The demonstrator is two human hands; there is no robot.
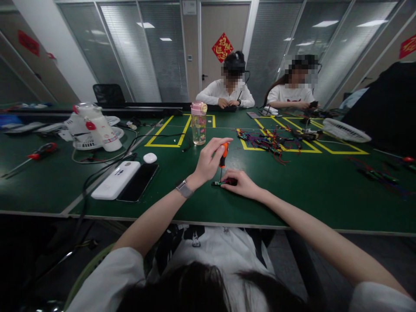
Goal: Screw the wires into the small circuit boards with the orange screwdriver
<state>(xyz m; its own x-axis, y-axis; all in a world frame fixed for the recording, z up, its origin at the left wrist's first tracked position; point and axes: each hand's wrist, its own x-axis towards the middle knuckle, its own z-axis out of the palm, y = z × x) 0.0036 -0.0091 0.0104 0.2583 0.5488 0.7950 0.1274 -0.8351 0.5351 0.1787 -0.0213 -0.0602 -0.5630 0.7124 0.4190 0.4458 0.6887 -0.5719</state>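
Note:
My left hand (209,161), with a grey watch on its wrist, is closed round the orange and black handle of a screwdriver (224,152). The screwdriver stands upright, its shaft pointing down at a small green circuit board (218,183) on the green table (195,208). My right hand (239,184) lies low on the table and pinches the right end of the board, with dark and red wires by its fingers. The screwdriver's tip is too small to show whether it touches the board.
A pink-lidded bottle (199,124) stands beyond my left hand. Left lie a black phone (138,182), a white power bank (116,180) and cables. Tangled wired boards (271,139) lie ahead right. Two people sit across the table.

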